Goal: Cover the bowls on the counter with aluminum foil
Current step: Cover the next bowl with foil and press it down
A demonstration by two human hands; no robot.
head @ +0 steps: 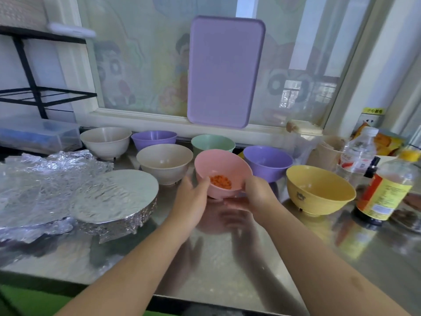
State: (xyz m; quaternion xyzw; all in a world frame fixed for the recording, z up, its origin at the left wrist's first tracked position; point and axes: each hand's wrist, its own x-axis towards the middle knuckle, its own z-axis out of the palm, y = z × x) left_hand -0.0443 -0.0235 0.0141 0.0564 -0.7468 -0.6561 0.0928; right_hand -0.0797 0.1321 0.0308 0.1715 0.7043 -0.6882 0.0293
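Pink bowl of orange bits, tilted, is gripped by left hand and right hand.
Light, rigid plastic is judged; sides are best held.

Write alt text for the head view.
Both hands, left hand and right hand, hold a tilted pink bowl of orange bits above a steel counter, beside a foil-covered bowl and six uncovered bowls.

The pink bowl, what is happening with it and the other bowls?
A person holds the small pink plastic bowl, with orange bits inside, tilted, in the left hand and right hand above the steel counter. One foil-covered bowl stands at left beside loose crumpled aluminum foil. The others are uncovered.
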